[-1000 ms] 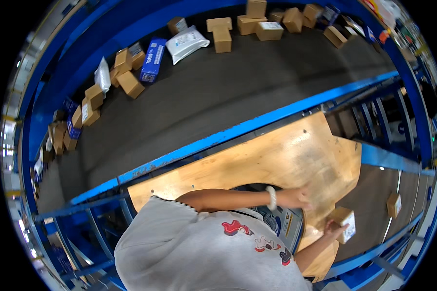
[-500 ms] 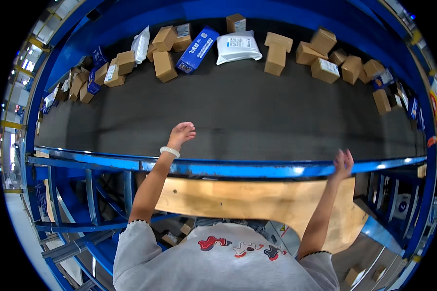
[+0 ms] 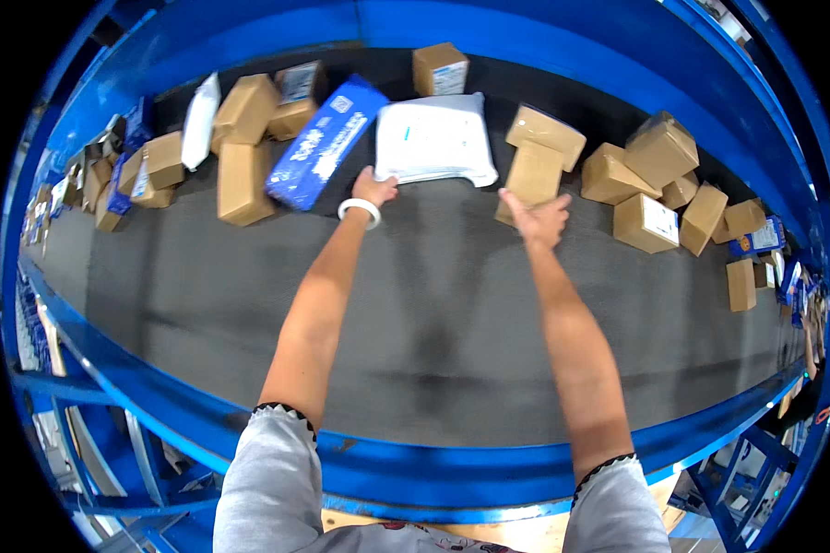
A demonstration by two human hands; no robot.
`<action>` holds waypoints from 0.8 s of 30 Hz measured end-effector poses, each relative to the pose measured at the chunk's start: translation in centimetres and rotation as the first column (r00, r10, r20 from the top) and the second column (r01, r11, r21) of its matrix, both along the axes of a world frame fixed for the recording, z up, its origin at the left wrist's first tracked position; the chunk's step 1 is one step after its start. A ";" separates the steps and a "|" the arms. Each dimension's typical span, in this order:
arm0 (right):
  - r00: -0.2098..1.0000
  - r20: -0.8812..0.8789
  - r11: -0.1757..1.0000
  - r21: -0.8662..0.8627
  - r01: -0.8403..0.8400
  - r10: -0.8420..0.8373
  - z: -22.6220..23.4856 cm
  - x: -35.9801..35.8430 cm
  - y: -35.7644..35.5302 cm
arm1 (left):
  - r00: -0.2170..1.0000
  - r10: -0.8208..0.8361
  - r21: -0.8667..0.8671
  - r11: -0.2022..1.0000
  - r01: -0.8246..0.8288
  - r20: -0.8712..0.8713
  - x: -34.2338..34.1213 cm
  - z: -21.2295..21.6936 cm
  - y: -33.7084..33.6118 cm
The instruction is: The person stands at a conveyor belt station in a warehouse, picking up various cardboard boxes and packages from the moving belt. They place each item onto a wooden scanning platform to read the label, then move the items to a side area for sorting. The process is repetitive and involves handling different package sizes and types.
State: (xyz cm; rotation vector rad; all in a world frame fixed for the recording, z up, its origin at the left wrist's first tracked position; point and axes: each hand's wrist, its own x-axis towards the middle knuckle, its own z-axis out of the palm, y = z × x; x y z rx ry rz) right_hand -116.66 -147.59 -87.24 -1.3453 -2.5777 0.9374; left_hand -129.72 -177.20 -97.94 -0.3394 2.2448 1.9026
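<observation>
Since reach lengthened, left hand at white parcel, grip unclear; right hand spread open at brown box.

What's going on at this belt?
A person has both bare arms out over a dark grey belt. Their left hand is at the near left corner of a flat white plastic parcel; the right hand, open, is at the near end of a brown cardboard box. Both items lie on the belt; I can't tell whether either is gripped.
</observation>
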 end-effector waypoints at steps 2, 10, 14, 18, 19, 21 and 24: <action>0.991 -0.125 0.993 -0.101 -0.057 0.044 -1.1 -0.7 -1.3 | 0.974 -0.025 -0.382 0.922 -0.064 -0.223 -1.4 -1.8 -3.1; 0.916 -0.281 0.360 -0.917 -0.169 -0.285 1.5 13.9 8.9 | 0.998 -0.016 0.034 0.999 0.014 0.055 18.1 1.4 5.6; 0.824 -0.491 0.242 -0.868 -0.434 -0.284 11.7 32.7 14.6 | 0.989 -0.040 -0.013 0.999 0.042 0.146 33.2 3.7 -1.5; 0.943 -0.327 0.893 -0.439 -0.097 -0.058 22.0 56.5 20.6 | 0.989 -0.060 -0.051 0.996 0.068 0.138 39.8 12.1 -0.3; 0.903 -0.382 0.911 -0.411 0.023 -0.195 22.7 62.8 21.3 | 0.990 -0.020 -0.039 0.999 0.025 0.141 40.7 16.0 1.4; 0.832 -0.251 0.855 -0.311 0.415 -0.495 25.4 74.3 20.9 | 0.999 -0.032 0.114 0.993 0.031 0.005 41.9 21.8 5.3; 0.884 -0.174 0.850 0.247 0.466 -0.434 25.2 91.0 19.5 | 0.979 -0.181 0.239 0.950 0.199 -0.098 42.1 26.0 10.1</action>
